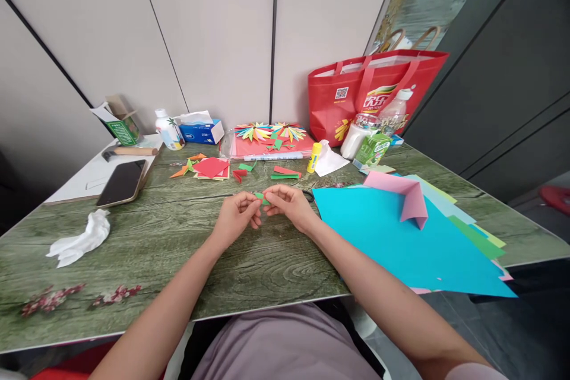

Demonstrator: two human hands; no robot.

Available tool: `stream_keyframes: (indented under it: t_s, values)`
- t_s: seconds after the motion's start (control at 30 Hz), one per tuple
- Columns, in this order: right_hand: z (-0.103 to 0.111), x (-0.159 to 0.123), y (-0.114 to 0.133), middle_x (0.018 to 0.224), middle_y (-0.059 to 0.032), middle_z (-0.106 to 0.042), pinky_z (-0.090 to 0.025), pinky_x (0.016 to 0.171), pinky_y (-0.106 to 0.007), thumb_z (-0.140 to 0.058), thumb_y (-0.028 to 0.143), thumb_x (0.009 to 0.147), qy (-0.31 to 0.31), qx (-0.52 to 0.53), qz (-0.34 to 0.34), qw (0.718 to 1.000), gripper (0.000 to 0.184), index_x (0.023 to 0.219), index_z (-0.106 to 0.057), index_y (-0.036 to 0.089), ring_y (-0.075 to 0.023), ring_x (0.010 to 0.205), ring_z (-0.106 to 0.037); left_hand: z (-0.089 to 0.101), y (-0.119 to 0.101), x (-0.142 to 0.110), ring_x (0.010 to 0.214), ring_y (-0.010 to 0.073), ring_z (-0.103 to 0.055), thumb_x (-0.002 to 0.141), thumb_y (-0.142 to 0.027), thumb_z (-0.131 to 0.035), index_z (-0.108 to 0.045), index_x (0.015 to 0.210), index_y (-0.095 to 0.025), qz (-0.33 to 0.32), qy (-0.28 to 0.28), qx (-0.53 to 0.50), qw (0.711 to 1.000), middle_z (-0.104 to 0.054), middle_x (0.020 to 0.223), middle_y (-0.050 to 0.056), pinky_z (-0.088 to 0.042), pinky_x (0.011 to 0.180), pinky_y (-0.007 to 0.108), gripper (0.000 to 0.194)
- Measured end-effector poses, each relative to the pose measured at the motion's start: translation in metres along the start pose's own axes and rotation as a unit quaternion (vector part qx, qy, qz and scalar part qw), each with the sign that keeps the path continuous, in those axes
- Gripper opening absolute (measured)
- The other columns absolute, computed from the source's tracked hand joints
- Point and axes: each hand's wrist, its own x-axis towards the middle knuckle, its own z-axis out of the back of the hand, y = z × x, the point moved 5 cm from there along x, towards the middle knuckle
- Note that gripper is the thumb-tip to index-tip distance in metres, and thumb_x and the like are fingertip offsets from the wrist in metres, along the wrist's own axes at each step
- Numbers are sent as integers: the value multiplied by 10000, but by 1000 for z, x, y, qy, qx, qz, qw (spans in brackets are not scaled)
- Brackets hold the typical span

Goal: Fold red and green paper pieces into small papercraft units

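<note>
Both hands meet above the middle of the table, pinching a small piece of green paper (263, 200) between them. My left hand (237, 212) grips its left side with thumb and fingertips. On the right side, my right hand (287, 204) pinches it; a bit of red shows by that thumb. The fingers hide most of the paper's shape. Just beyond the hands lie a folded red paper (239, 175), a green paper scrap (247, 166), and red and green paper strips (285, 173). Dark scissors handles (308, 195) show partly behind my right hand.
Blue paper sheets (378, 237) with a folded pink paper (403, 189) cover the right side. Behind stand a yellow glue stick (314, 158), a red bag (332, 101) and a blue tissue box (202, 132). A phone (122, 183) and crumpled tissue (82, 238) lie left.
</note>
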Motion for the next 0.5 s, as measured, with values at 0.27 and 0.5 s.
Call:
stream_keyframes:
  t_s: [0.27,0.5]
  values:
    - [3,2,-3,630,3,-645,-470,508,-238,-733,360,580,-9,-5,10,1000,248,701,-647,161,-115,531,-586,-1,1,-1,431,130,-587,666,-321,-665,-552,670,-129,11,13,-62,998,-618,563,6,-495,412,246,223]
    - [3,1,-1,626,-3,-649,-451,507,-233,-736,333,571,6,-50,33,998,213,646,-643,157,-114,538,-584,0,3,-3,460,154,-615,608,-320,-715,-586,622,-122,39,6,-77,996,-650,553,31,-532,461,278,236]
